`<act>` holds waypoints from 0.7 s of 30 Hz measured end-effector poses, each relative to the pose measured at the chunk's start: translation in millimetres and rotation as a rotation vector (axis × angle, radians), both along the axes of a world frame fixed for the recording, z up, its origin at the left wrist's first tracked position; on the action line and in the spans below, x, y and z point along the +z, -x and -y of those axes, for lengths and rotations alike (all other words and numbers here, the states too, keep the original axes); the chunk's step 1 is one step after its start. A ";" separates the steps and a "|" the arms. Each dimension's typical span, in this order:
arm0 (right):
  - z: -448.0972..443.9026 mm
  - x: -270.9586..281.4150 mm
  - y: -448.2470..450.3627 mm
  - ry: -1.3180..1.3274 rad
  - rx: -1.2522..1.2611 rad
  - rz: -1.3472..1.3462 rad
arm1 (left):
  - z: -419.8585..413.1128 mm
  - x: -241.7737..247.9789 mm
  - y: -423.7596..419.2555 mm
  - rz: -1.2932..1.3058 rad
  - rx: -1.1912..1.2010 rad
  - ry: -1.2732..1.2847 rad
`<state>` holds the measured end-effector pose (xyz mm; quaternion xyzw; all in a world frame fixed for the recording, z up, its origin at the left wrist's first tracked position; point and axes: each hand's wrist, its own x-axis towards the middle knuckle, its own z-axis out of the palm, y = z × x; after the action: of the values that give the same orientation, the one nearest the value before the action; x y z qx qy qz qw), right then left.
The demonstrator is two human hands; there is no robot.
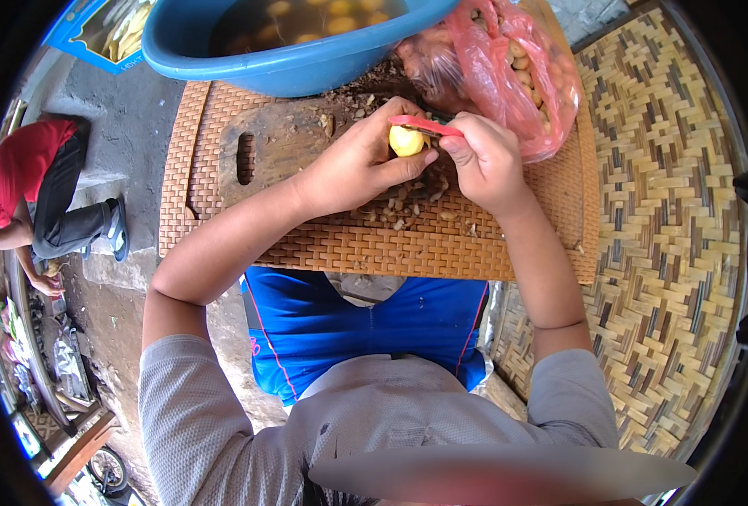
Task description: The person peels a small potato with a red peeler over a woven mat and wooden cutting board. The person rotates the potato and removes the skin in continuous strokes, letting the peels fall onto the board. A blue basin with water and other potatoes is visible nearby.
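Note:
A small pale-yellow potato (406, 140) sits in the fingers of my left hand (355, 161). My right hand (486, 155) grips a red-handled peeler (425, 124), whose blade lies against the potato's upper side. Both hands are above a worn wooden cutting board (279, 136) with a slot handle at its left end. Bits of peel (399, 205) are scattered around the board and on the woven tabletop (374, 250) below my hands.
Behind the board stands a blue plastic basin (285, 69) of murky water with several peeled potatoes (341, 25). A red plastic bag (494, 82) of unpeeled potatoes is at the right. A woven bamboo wall (664, 221) rises right; a person in red (29, 158) bends at left.

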<state>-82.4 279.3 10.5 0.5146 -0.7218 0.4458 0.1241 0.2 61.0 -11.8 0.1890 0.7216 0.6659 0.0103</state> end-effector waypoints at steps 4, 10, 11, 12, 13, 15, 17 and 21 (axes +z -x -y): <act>2.9 -2.1 -4.6 -0.003 0.024 0.011 | -3.8 -1.9 1.0 -0.073 -0.038 0.132; -2.5 1.7 0.7 -0.009 -0.009 -0.012 | -5.7 2.4 0.6 -0.016 -0.020 -0.127; -4.2 2.9 2.3 -0.013 -0.022 -0.006 | -3.6 3.6 0.2 0.007 -0.014 -0.074; -6.1 3.7 1.8 -0.020 -0.028 0.037 | 0.2 5.1 -0.6 0.031 -0.007 -0.023; -7.2 4.4 1.8 -0.019 -0.026 0.038 | 3.7 6.3 -1.3 0.025 -0.001 0.006; -8.1 5.6 1.6 -0.013 -0.021 0.040 | 3.9 6.2 -0.1 0.067 -0.001 0.000; -7.3 5.6 -0.3 -0.006 -0.004 0.043 | 3.1 5.6 0.9 0.055 0.001 -0.027; -4.1 4.5 -1.3 -0.006 0.012 0.033 | 1.7 6.7 0.9 0.018 0.011 -0.031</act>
<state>-81.2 283.4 15.0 0.5120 -0.7219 0.4528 0.1081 -0.7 59.3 -5.1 0.1791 0.7122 0.6787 0.0100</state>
